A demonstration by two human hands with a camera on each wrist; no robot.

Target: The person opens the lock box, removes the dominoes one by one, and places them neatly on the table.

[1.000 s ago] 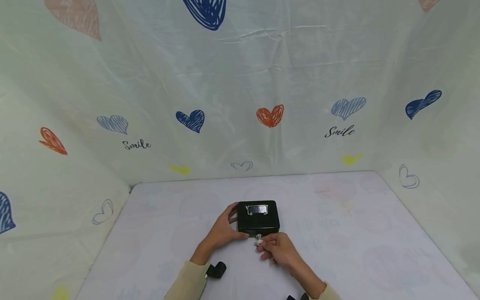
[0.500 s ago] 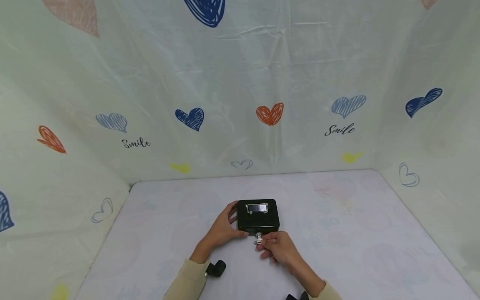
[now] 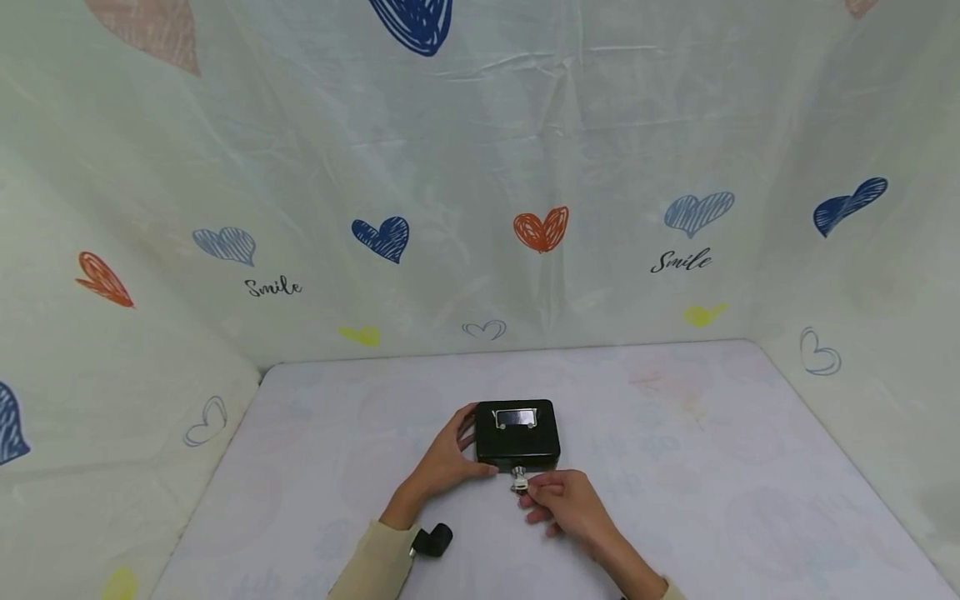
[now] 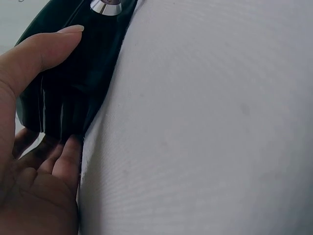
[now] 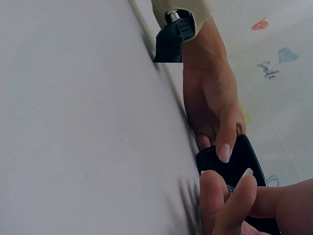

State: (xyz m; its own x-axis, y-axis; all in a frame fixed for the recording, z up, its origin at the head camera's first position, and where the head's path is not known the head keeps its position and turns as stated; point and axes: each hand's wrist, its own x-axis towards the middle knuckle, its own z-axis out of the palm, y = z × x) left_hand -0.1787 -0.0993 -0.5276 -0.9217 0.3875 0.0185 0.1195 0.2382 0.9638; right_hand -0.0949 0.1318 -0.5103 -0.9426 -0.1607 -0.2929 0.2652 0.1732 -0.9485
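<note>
A small black cash box (image 3: pixel 517 437) with a silver handle (image 3: pixel 516 417) folded on its lid lies on the table. My left hand (image 3: pixel 444 461) grips its left side, thumb along the front face and fingers behind the left edge. At the front sits a silver lock (image 4: pixel 106 7), and a small silver key (image 3: pixel 520 482) sticks out from it towards me. My right hand (image 3: pixel 567 503) pinches the key from the right between thumb and index finger, the other fingers loosely curled below. In the right wrist view, those fingertips mostly hide the key.
The box stands on a table with a pale cloth (image 3: pixel 337 433). A white curtain (image 3: pixel 450 167) printed with hearts rises behind the table and at both sides. A black wrist camera (image 3: pixel 432 540) hangs at my left sleeve (image 3: pixel 378 562).
My right hand has shifted slightly to the right and down, and more of the key shows beside its fingertips. The left hand and the cash box have stayed in place.
</note>
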